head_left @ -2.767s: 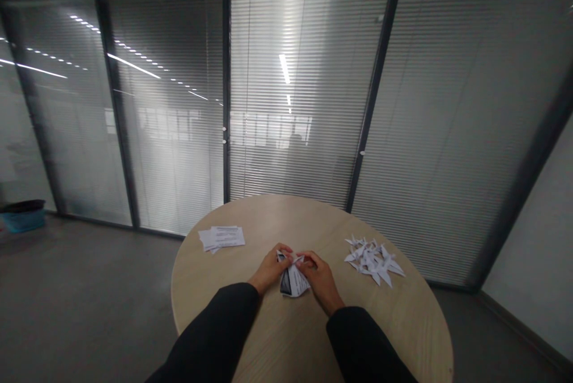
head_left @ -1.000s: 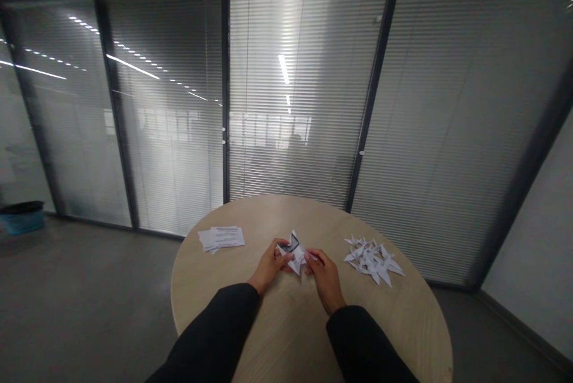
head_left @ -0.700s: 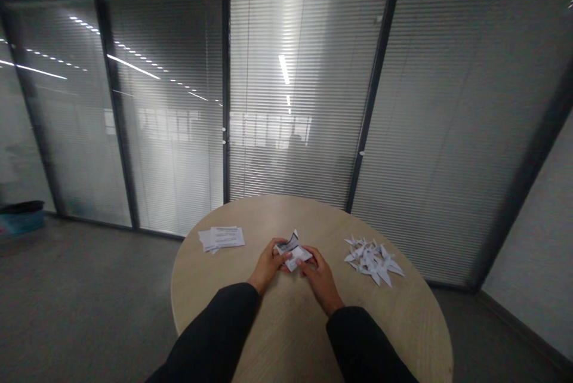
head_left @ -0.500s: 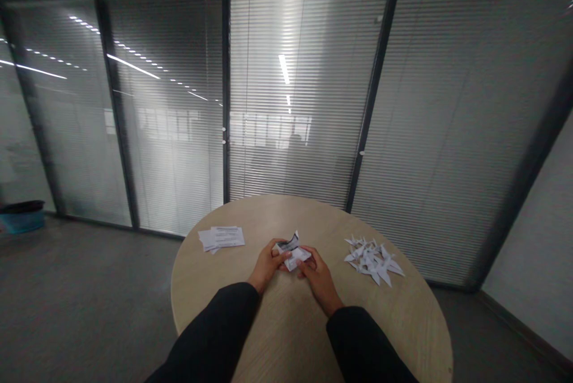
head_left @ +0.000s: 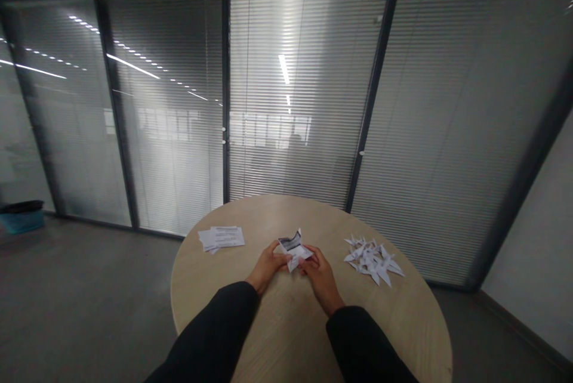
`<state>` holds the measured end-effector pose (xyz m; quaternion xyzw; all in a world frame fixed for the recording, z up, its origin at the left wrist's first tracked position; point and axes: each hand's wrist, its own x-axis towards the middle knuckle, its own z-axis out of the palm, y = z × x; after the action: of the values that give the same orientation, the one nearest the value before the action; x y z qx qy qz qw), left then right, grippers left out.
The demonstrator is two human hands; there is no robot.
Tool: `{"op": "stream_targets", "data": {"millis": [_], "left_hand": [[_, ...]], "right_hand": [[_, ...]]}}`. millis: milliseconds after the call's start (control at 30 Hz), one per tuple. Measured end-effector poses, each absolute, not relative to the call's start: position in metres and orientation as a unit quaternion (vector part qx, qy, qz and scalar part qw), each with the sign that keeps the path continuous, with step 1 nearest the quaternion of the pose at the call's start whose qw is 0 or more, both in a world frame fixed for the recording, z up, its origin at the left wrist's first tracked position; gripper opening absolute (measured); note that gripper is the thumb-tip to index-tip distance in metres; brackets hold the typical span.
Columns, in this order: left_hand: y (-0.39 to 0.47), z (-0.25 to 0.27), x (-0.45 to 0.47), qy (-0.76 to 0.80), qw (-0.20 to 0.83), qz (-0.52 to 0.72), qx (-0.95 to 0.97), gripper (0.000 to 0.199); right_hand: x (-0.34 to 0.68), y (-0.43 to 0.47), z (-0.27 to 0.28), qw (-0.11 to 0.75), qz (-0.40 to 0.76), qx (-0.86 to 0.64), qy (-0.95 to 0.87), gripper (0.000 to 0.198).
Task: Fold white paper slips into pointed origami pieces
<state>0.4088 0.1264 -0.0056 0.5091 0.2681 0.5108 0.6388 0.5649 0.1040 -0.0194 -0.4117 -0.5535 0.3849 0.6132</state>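
Observation:
A partly folded piece of paper [head_left: 295, 249], white with a dark printed patch, is held between both hands over the middle of the table. My left hand [head_left: 269, 266] pinches its left side, thumb on top. On the right side, my right hand [head_left: 317, 273] grips the paper with thumb and fingers. The paper's upper flap stands raised, with one pointed corner sticking up. Some fingertips are hidden behind the paper.
The round wooden table [head_left: 286, 326] bears a small stack of printed paper sheets [head_left: 226, 236] at the left and a pile of folded white paper cranes [head_left: 372, 259] at the right. A blue bin [head_left: 21, 219] stands on the floor far left. Glass partitions with blinds [head_left: 290, 90] rise behind.
The paper's upper flap has opened wider and shows more of its dark print. Both hands have shifted only slightly and keep their hold.

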Motion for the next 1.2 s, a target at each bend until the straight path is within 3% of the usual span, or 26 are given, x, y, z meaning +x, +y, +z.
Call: {"op": "stream_targets", "data": {"millis": [333,733,1000,1200], "left_hand": [[0.130,-0.004,0.410,0.279,0.610,0.513,0.536,0.082],[0.127,0.000,0.408,0.276,0.593,0.505,0.563,0.051],[0.127,-0.001,0.407,0.305,0.566,0.513,0.569,0.047],[0.132,-0.006,0.408,0.300,0.604,0.534,0.509,0.048]], "right_hand": [[0.567,0.104,-0.021,0.599,0.364,-0.428,-0.570,0.043],[0.566,0.102,-0.018,0.596,0.363,-0.431,-0.571,0.039],[0.560,0.098,-0.010,0.581,0.401,-0.417,-0.573,0.039],[0.561,0.092,-0.002,0.572,0.436,-0.395,-0.572,0.038]]}}
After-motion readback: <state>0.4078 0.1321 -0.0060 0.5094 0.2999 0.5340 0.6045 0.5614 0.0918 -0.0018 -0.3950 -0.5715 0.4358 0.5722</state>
